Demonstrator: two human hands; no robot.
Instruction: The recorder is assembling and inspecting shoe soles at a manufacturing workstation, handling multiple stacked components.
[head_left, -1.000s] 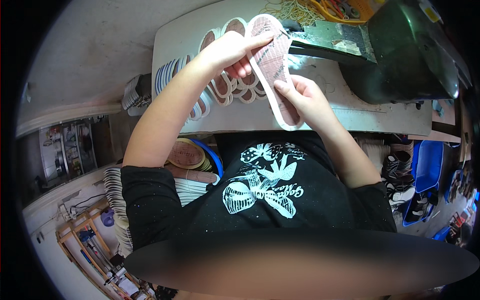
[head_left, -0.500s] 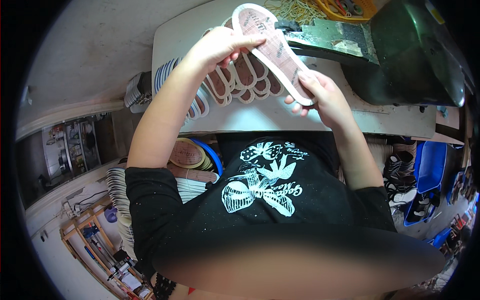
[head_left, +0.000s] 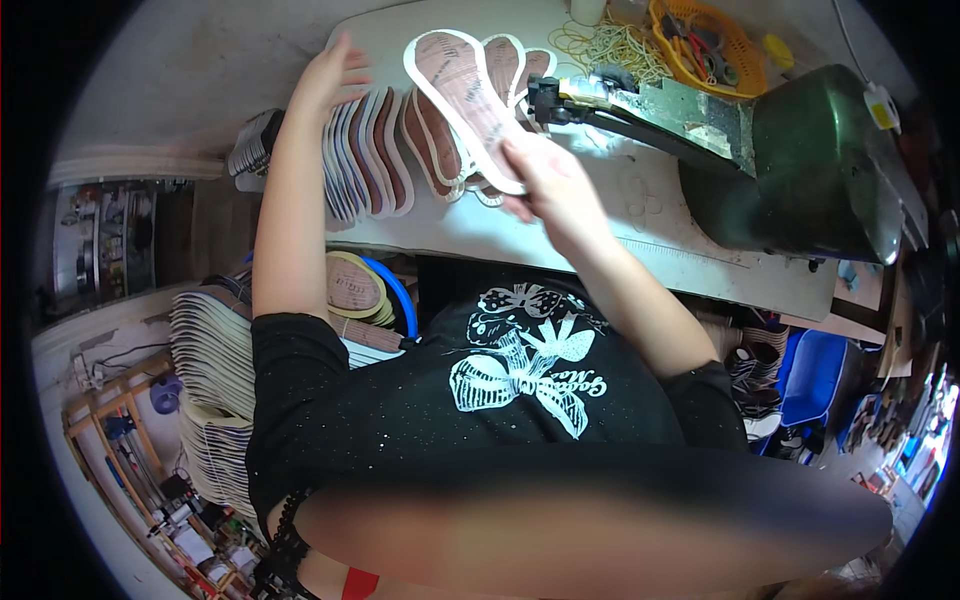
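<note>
My right hand (head_left: 553, 188) grips the heel end of a brown shoe insole with a white rim (head_left: 462, 104), held flat above the white worktable (head_left: 600, 225). The insole's toe points away from me. My left hand (head_left: 330, 78) is lifted off it, fingers spread, hovering above the left end of a fanned row of similar insoles (head_left: 375, 150) that lie overlapping on the table. More insoles (head_left: 515, 62) lie under and behind the held one.
A dark green sewing machine (head_left: 800, 165) fills the table's right side, its arm reaching toward the insoles. An orange basket (head_left: 710, 45) and rubber bands (head_left: 600, 45) sit at the back. Stacks of insoles (head_left: 215, 370) and a blue-rimmed container (head_left: 395, 290) stand at my left below the table.
My left hand has let go of the insole and moved left over the fanned row. My right hand alone holds the insole now, lowered nearer the table.
</note>
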